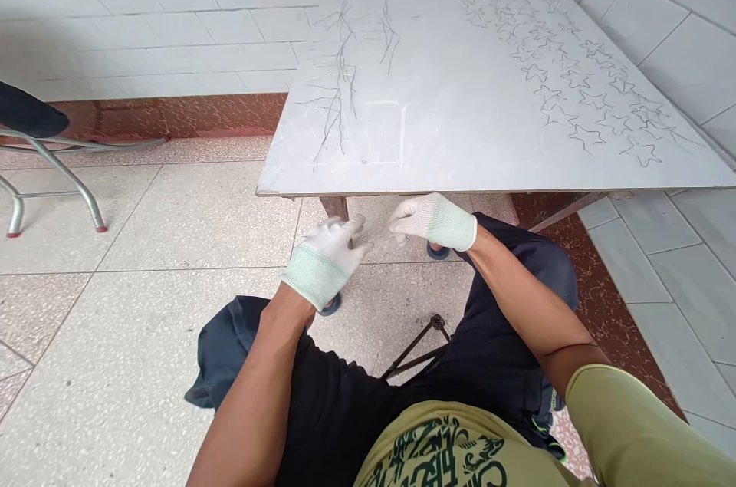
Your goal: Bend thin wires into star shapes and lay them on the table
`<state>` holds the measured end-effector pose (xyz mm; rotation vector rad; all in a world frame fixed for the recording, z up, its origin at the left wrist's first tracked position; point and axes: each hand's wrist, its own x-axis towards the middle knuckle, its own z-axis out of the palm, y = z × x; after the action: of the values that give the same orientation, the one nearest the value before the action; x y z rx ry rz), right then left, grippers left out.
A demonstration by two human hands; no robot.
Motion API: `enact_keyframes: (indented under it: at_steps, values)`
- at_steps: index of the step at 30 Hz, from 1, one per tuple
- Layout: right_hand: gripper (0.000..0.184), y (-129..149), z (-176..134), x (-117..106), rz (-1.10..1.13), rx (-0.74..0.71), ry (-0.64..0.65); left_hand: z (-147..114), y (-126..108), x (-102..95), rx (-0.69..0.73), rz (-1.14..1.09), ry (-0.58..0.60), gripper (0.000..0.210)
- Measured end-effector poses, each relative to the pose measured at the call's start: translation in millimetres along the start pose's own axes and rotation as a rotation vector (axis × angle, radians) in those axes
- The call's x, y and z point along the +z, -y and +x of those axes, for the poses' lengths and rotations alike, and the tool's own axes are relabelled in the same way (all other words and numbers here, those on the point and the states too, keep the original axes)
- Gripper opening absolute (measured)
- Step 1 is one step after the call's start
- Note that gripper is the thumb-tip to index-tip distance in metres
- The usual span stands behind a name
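My left hand point(330, 253), in a white glove with a pale green cuff, hovers in front of the table edge. Its thumb stands apart from the fingers and nothing shows between them. Facing it from the right is my right hand point(430, 218), gloved alike, with loosely bent fingers and no visible object in them. Both are in the air over my lap, apart from each other. On the white tabletop point(448, 111), crooked lengths of thin wire point(339, 80) lie at the left. Many star-shaped bent wires point(560, 113) are spread over the right side.
White tiled wall point(230, 19) borders the table at the back and right. A metal-legged stool point(63, 169) stands at the far left on the speckled floor point(172, 226). Between my legs are dark folding legs point(417, 349) of what looks like a seat.
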<state>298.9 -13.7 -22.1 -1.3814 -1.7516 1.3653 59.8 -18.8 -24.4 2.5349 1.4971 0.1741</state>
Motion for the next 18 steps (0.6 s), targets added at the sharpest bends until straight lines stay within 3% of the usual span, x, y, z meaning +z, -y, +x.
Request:
enact_keyframes:
  at_steps: [4, 8, 14, 18]
  values:
    - [0.016, -2.6, 4.4, 10.8, 0.054, 0.008, -0.01, 9.3, -5.2, 7.2, -0.005, 0.095, -0.027, 0.033]
    - [0.022, -8.7, 7.1, 18.7, 0.086, -0.046, 0.02, 11.0, -6.8, 8.4, 0.116, 0.222, 0.091, 0.033]
    - [0.031, -7.0, 7.3, 25.7, 0.131, 0.032, -0.01, 7.8, -5.1, 10.9, 0.15, 0.343, 0.05, 0.04]
    - [0.025, -5.0, 6.2, 30.3, 0.242, 0.078, 0.013, 7.5, -3.2, 9.5, 0.154, 0.323, 0.111, 0.045]
